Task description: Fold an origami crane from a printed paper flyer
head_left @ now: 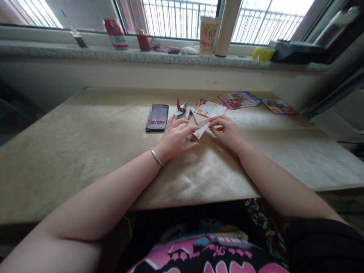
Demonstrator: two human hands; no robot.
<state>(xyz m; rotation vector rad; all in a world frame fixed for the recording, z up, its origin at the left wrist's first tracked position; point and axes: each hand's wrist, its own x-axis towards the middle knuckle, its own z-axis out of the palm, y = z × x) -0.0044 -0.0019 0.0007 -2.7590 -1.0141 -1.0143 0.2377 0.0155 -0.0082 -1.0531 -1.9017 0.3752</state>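
Observation:
A small folded piece of printed paper point(201, 131), mostly white with red marks, lies between my hands on the table. My right hand point(223, 131) pinches its right end between thumb and fingertips. Over its left part rests my left hand point(180, 136), fingers spread, touching the paper and hiding some of it. Just beyond my left fingers stands a folded paper crane point(181, 108) with a dark red point. Left of that hand lies a smartphone point(157, 118) with its screen lit. Behind the folded paper is a flat printed sheet point(212, 109) with a red border.
A stack of colourful leaflets point(239, 100) and another leaflet point(278, 106) lie at the back right of the beige table point(99, 151). On the windowsill behind stand a red can point(116, 34), a patterned paper cup point(208, 36) and a yellow object point(263, 54).

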